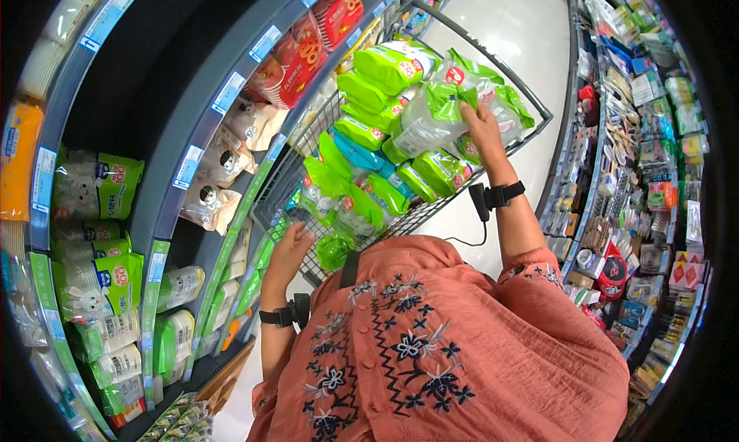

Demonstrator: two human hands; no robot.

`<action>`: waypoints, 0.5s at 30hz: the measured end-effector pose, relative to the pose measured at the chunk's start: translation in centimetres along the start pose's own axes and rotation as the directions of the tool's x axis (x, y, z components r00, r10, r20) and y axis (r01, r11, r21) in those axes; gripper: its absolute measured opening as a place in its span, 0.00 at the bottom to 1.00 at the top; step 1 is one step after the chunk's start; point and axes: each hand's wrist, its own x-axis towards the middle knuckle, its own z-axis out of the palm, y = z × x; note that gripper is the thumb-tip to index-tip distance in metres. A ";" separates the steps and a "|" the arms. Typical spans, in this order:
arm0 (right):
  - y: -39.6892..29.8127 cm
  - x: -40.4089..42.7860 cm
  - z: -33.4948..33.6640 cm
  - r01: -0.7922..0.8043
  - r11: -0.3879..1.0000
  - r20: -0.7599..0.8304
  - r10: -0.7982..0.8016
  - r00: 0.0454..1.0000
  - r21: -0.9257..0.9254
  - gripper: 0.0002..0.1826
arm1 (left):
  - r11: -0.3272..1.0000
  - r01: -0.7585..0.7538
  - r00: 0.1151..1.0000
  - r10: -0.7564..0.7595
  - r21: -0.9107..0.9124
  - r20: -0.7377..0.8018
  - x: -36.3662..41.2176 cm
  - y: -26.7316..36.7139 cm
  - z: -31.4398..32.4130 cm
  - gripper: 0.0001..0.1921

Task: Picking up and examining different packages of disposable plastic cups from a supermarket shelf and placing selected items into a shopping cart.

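My right hand [482, 131] pinches the green end of a clear plastic pack of cups [426, 124] on top of the load in the wire shopping cart [271, 208]. Beside that pack lie more clear-and-green packs [508, 110]. Stacked green packs [394, 66] fill the far left part of the cart, with a teal pack [361, 153] lower down amid them. Over the cart's near left side hovers my left hand [290, 254], fingers loosely apart and holding nothing visible. Nearest to it is a crumpled green pack [335, 250].
On the left, store shelves [202, 66] carry red cup packs [300, 66], pale bagged packs [211, 202] and green cup packs [101, 286]. A shelf of small household goods [612, 182] lines the right side, beyond a pale floor aisle [534, 32]. A wooden crate [228, 372] stands low at left.
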 end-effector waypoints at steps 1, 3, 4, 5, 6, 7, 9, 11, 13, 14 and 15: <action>0.2 0.0 -0.2 0.014 0.995 -0.008 -0.013 1.000 0.095 0.22 | 1.000 -0.002 1.000 0.002 -0.005 -0.009 0.0 0.0 0.1 0.31; 0.2 -0.4 -0.4 0.027 0.982 -0.011 -0.025 1.000 0.188 0.22 | 1.000 -0.001 1.000 0.001 -0.012 -0.021 0.0 -0.6 0.1 0.31; -0.3 -0.8 -0.6 -0.062 0.984 -0.054 0.072 0.996 0.167 0.23 | 1.000 -0.005 1.000 0.005 -0.007 -0.016 -0.1 -1.1 0.1 0.30; -0.5 -1.1 -0.7 -0.152 0.977 -0.098 0.168 0.981 0.150 0.24 | 1.000 -0.008 1.000 0.008 -0.002 -0.011 -0.2 -1.6 0.1 0.30; -0.2 -1.2 -1.3 -0.140 0.979 -0.036 0.147 0.988 0.148 0.25 | 1.000 0.000 1.000 0.000 -0.002 -0.009 -0.4 -1.7 0.0 0.30; 0.1 -1.3 -1.2 -0.149 0.978 -0.032 0.155 0.987 0.146 0.25 | 1.000 -0.008 1.000 0.008 -0.028 -0.009 -0.4 -1.7 -0.1 0.30; 0.6 -1.3 -0.8 -0.228 0.962 0.063 0.221 0.973 0.151 0.22 | 0.998 -0.001 1.000 0.001 -0.055 -0.012 -0.5 -2.0 -0.3 0.30; 1.2 -1.9 0.1 -0.281 0.948 0.128 0.264 0.956 0.146 0.21 | 0.996 0.013 1.000 -0.014 -0.088 -0.005 -0.4 -2.4 -0.5 0.29; 1.7 -3.3 2.3 -0.308 0.944 0.239 0.274 0.932 0.119 0.22 | 0.995 0.046 0.999 -0.047 -0.089 -0.006 -0.7 -1.6 -0.6 0.29; 1.4 -4.0 3.4 -0.301 0.950 0.266 0.271 0.925 0.077 0.23 | 0.998 0.026 0.999 -0.029 -0.058 -0.035 -0.9 -1.5 -0.6 0.29; 1.5 -4.7 4.9 -0.313 0.947 0.284 0.281 0.917 0.073 0.23 | 1.000 0.002 0.998 -0.003 -0.023 -0.059 -1.0 -1.6 -0.7 0.29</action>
